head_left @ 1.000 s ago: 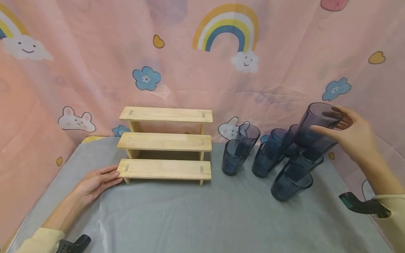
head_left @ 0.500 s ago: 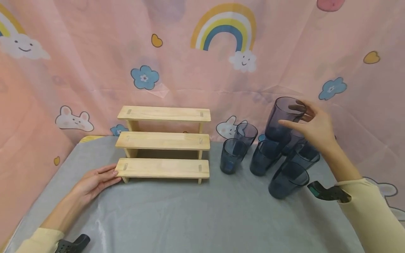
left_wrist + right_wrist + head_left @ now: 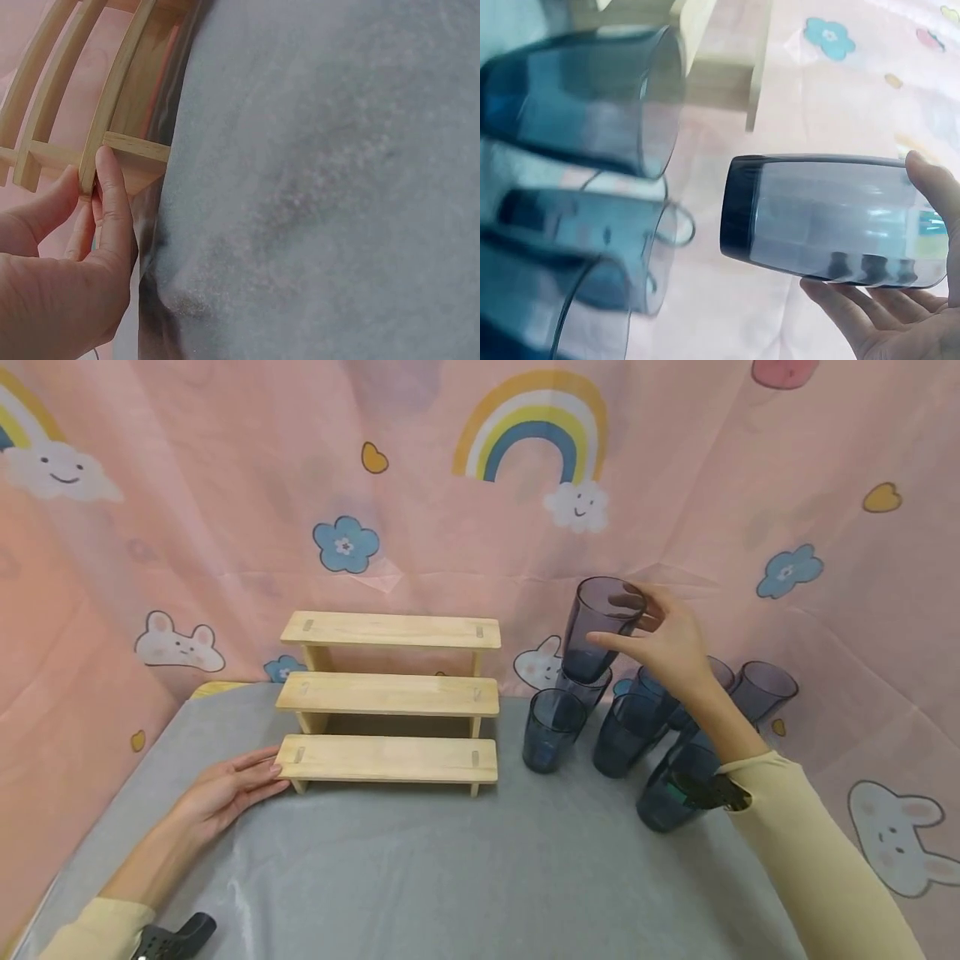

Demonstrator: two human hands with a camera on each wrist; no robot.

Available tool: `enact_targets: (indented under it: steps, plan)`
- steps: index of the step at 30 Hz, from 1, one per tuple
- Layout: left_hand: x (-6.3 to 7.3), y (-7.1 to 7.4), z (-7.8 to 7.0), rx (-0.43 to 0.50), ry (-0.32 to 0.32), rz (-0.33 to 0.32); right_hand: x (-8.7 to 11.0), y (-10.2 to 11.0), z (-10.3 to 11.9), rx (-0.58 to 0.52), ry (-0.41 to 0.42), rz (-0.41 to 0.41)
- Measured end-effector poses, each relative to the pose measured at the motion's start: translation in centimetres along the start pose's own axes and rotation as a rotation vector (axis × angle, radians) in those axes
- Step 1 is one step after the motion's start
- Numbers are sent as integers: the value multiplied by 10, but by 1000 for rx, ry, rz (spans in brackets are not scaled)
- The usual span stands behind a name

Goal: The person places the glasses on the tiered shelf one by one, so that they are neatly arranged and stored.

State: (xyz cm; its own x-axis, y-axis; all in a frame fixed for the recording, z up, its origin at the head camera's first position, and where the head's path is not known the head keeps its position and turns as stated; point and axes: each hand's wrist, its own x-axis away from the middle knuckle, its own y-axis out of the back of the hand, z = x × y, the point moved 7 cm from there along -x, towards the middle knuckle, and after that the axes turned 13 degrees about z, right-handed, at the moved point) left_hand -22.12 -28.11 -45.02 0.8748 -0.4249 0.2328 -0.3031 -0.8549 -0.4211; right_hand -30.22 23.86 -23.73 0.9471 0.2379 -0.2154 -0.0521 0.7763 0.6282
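Over the glasses (image 3: 550, 739) on the grey table (image 3: 450, 877), the held glass (image 3: 587, 622) hangs mouth up; in the last second it has travelled leftward from the far right of the group, and in the head view it now overlaps the back glass (image 3: 597, 693) of the pair nearest the rack (image 3: 386, 695). That seems to put the carry partway: the glass is closer to the rack than before, yet not set down. In the right wrist view a gap shows between it and its neighbours. The right hand (image 3: 671, 643) grips it near the rim, thumb on one side and fingers on the other, parted by the glass's width. The left hand (image 3: 225, 793) stays at the left end of the lowest step (image 3: 386, 760), pinching it between thumb and fingers; the rack has not shifted, so this hand probably steadies it.
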Motion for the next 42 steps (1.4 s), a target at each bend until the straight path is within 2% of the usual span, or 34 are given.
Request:
enact_targets:
  steps: [5,12,20,28,35,42]
  plan:
    - [-1,1,1,-20,2,-1,-10,-17,13,-60,34,21]
    - [-2,3,1,-6,7,-10,-25,-37,26,-73,71,16]
    - [-3,3,1,14,5,-12,-43,-66,47,-106,94,48]
    - [-3,3,3,21,-4,14,-62,-99,77,-197,177,104]
    - [-1,4,4,47,-11,28,-79,-131,96,-233,185,152]
    - [-3,2,3,91,-25,44,-89,-155,114,-274,239,162]
